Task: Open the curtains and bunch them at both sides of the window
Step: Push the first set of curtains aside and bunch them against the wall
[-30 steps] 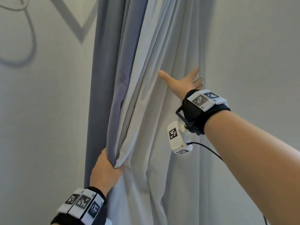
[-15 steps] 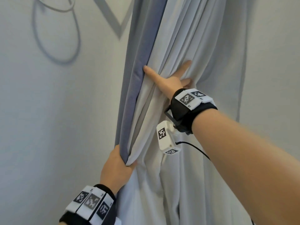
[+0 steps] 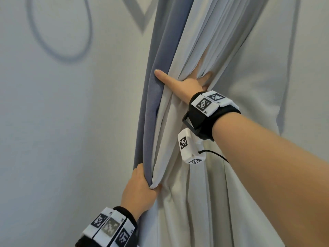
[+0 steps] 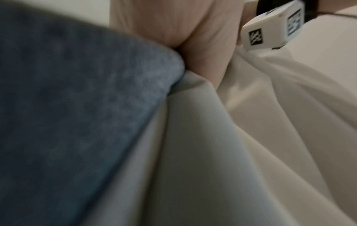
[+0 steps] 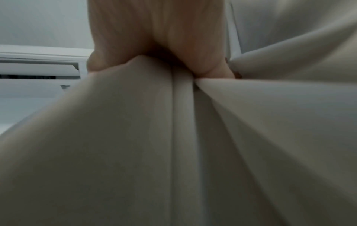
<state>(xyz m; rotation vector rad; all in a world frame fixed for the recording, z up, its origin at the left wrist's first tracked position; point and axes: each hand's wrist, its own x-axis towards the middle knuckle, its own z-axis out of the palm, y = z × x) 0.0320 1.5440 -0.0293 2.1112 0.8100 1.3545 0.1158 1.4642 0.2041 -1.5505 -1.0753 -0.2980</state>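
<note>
The curtain (image 3: 160, 50) hangs bunched in the middle of the head view, blue-grey outside with a cream lining (image 3: 213, 193). My left hand (image 3: 142, 189) grips its front edge low down, fingers curled round the fold. Higher up, my right hand (image 3: 185, 82) clasps the gathered pleats. Its thumb lies straight across the blue edge and its fingers are buried among the lining folds. The left wrist view shows blue cloth (image 4: 77, 107) and lining (image 4: 212, 152) close up. In the right wrist view my right hand (image 5: 154, 38) squeezes pleats of lining (image 5: 173, 152).
A pale wall with a grey painted loop (image 3: 62, 32) stands left of the curtain, and plain wall (image 3: 311, 68) lies to the right. A white wall unit with a slot (image 5: 38, 65) shows at the left in the right wrist view.
My right hand has slid left across the pleats to the blue edge, and its fingers have sunk into the folds. My left hand keeps its grip on the lower edge.
</note>
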